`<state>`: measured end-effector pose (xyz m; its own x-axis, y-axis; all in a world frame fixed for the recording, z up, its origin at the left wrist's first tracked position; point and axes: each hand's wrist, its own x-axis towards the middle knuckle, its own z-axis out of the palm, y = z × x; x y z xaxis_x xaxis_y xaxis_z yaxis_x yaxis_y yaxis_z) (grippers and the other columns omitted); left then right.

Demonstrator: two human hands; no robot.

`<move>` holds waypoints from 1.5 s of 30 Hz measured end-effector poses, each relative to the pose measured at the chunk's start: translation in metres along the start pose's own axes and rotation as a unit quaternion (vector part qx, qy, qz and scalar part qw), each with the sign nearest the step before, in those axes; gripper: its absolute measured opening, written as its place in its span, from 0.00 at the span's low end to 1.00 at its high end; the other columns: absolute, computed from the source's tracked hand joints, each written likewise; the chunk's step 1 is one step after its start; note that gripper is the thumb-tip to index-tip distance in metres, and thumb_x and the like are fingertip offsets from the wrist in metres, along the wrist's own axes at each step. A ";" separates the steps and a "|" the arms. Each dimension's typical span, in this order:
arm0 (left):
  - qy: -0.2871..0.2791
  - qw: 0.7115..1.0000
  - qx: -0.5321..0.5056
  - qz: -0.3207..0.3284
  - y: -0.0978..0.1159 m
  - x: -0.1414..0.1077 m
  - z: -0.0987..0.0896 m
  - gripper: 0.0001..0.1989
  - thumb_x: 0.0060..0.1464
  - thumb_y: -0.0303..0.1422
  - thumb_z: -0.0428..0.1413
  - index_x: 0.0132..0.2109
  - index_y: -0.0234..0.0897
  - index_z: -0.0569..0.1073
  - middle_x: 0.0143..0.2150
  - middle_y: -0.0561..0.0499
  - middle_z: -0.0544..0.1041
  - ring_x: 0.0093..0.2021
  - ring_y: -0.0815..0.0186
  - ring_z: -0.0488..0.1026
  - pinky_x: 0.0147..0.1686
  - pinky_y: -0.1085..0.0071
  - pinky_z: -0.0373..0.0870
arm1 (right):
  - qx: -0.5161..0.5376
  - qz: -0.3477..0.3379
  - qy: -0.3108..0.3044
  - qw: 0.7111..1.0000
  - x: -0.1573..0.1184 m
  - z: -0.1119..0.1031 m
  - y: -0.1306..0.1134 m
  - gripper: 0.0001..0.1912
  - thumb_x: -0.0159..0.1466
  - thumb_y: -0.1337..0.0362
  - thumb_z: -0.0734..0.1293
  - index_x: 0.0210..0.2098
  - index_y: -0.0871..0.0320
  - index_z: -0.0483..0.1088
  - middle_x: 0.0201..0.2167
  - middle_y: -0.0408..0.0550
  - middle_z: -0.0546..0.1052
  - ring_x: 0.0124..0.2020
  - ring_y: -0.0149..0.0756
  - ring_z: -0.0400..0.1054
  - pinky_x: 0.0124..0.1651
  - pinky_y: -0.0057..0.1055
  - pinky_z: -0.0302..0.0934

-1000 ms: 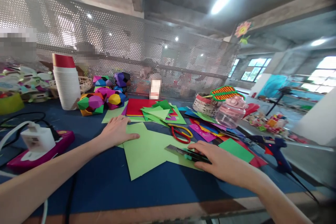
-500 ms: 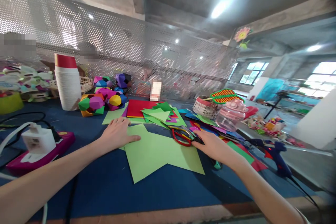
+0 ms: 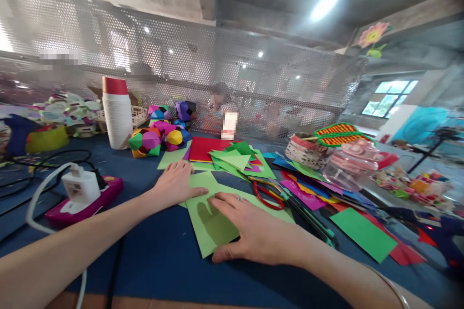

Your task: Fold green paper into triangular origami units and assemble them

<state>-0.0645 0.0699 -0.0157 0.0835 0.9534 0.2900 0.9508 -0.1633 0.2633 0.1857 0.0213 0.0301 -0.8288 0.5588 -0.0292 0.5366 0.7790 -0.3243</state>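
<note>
A light green paper star (image 3: pixel 206 217) lies flat on the blue table, partly hidden beneath my hands. My left hand (image 3: pixel 177 183) rests on its upper left part, fingers out and thumb stretched toward the middle. Over the star's centre, my right hand (image 3: pixel 253 227) has its fingers and thumb apart and casts a shadow on the paper; whether it touches cannot be made out. Just right of it lie red-handled scissors (image 3: pixel 268 197) and a long dark tool with green parts (image 3: pixel 311 217). Neither hand holds a tool.
Red paper sheets (image 3: pixel 206 148) and green scraps (image 3: pixel 235 157) lie behind the star. Further back stand paper cups (image 3: pixel 118 116) and colourful paper balls (image 3: pixel 147 142). A purple power strip (image 3: pixel 108 195) sits left; a pink bottle (image 3: pixel 348 166) and a blue glue gun (image 3: pixel 435 227) are right.
My right hand has left the tools at the right and moved left over the star. My left hand stays on the paper. The view has swung, so things sit further right.
</note>
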 end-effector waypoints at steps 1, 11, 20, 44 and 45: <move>0.001 1.000 0.000 0.000 0.000 0.000 -0.001 0.35 0.45 0.61 0.58 0.47 0.34 0.74 0.48 0.37 0.74 0.51 0.43 0.71 0.53 0.51 0.64 | -0.017 -0.009 0.014 1.000 0.002 0.005 0.004 0.52 0.59 0.34 0.66 0.70 0.60 0.56 0.70 0.63 0.59 0.69 0.56 0.55 0.68 0.51 0.54; 0.034 0.998 -0.055 -0.018 0.002 -0.002 -0.001 0.23 0.53 0.54 0.55 0.41 0.38 0.72 0.43 0.42 0.75 0.47 0.46 0.71 0.50 0.53 0.65 | -0.152 -0.118 0.158 0.968 -0.005 0.026 0.026 0.20 0.70 0.72 0.55 0.57 0.65 0.71 0.51 0.57 0.79 0.51 0.44 0.76 0.53 0.39 0.71; 0.218 0.936 -0.273 -0.045 0.024 -0.010 -0.030 0.20 0.65 0.51 0.43 0.34 0.41 0.62 0.35 0.49 0.68 0.39 0.59 0.68 0.42 0.64 0.66 | -0.241 -0.074 0.384 0.888 -0.008 0.015 0.040 0.35 0.64 0.82 0.53 0.69 0.61 0.57 0.67 0.55 0.65 0.72 0.47 0.48 0.70 0.56 0.53; -0.181 0.585 -0.787 -0.070 0.041 -0.027 -0.022 0.38 0.49 0.30 0.70 0.66 0.43 0.68 0.54 0.44 0.80 0.57 0.47 0.75 0.59 0.48 0.70 | 0.122 0.035 0.428 0.895 -0.005 0.019 0.027 0.15 0.67 0.54 0.67 0.28 0.54 0.63 0.57 0.56 0.71 0.59 0.49 0.66 0.57 0.46 0.62; -0.183 0.588 -0.785 -0.068 0.040 -0.027 -0.022 0.38 0.49 0.30 0.70 0.66 0.43 0.68 0.54 0.45 0.80 0.58 0.47 0.74 0.59 0.48 0.69 | 0.159 0.053 0.416 0.894 -0.003 0.019 0.028 0.16 0.67 0.53 0.67 0.29 0.54 0.62 0.58 0.56 0.71 0.60 0.49 0.66 0.57 0.45 0.61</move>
<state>-0.0352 0.0315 0.0075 0.3703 0.9285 0.0259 -0.4667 0.1619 0.8695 0.2002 0.0355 0.0032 -0.3006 0.7452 0.5953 0.4235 0.6635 -0.6168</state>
